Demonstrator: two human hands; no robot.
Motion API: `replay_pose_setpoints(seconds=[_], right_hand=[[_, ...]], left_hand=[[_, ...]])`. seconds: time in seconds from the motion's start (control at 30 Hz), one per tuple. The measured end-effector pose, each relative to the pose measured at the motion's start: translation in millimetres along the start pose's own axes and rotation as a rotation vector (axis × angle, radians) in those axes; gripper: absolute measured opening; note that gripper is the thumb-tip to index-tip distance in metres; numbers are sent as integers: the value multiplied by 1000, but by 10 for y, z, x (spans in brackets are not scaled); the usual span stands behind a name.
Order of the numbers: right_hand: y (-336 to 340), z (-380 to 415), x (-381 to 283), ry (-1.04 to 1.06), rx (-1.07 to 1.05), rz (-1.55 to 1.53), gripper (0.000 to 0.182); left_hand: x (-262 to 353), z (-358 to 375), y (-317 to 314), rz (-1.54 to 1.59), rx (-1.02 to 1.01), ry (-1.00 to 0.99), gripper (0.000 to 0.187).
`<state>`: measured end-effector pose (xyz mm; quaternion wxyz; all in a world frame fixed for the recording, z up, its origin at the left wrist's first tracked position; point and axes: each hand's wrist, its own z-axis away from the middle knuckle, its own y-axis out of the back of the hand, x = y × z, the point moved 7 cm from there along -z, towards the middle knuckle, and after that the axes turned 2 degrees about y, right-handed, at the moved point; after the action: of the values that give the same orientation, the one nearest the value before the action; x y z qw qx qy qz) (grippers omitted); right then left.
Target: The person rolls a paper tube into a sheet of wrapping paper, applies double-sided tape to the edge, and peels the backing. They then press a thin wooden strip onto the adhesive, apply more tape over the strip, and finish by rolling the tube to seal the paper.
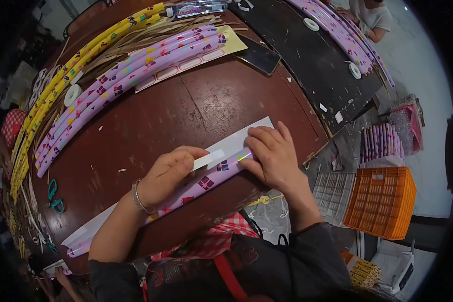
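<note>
A roll of lilac gift wrapping paper (205, 183) with printed gift boxes lies slantwise along the near edge of the table, its white loose edge (239, 135) showing on the far side. My left hand (166, 176) is closed, pinching a short white strip (208, 159) between thumb and fingers just over the roll. What the strip is made of I cannot make out. My right hand (273, 157) grips the roll near its right end, thumb on the near side and fingers over the white edge.
Lilac rolls (131, 75) and yellow rolls (85, 55) lie at the back left, with a tape roll (72, 95) by them. Teal scissors (56, 197) rest at left. A dark phone (259, 55) lies behind. An orange crate (377, 199) stands at right. Another person (371, 19) is at the far right.
</note>
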<state>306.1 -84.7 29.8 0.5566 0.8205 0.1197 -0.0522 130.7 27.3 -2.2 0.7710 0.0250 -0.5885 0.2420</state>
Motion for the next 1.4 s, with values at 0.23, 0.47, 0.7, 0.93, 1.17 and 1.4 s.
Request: replay_pose_setpoints(seconds=[0.23,0.47,0.7,0.93,1.17,1.4], right_hand=[[23,-19,81,-85,-31,53,44],[85,-107,-61,-24,62,-124,25],[89,-221,-143,9,80,-303,18],[80,-225,-132,-7,97,-378,12],[79,-220,-144,2,113,-425,13],[160,-206,-170,8,158,-462,12]], left_hand=[[17,-24,-23,34,-85,-90,47],[107,-11,-50,-248,-112,-200,29],[156,29,-117,-395,-94,-257,23],[154,25,-109,-419,-99,-277,23],[200,35,-130,-471,-107,-302,22],[171,17,-89,-374,-74,-219,23]])
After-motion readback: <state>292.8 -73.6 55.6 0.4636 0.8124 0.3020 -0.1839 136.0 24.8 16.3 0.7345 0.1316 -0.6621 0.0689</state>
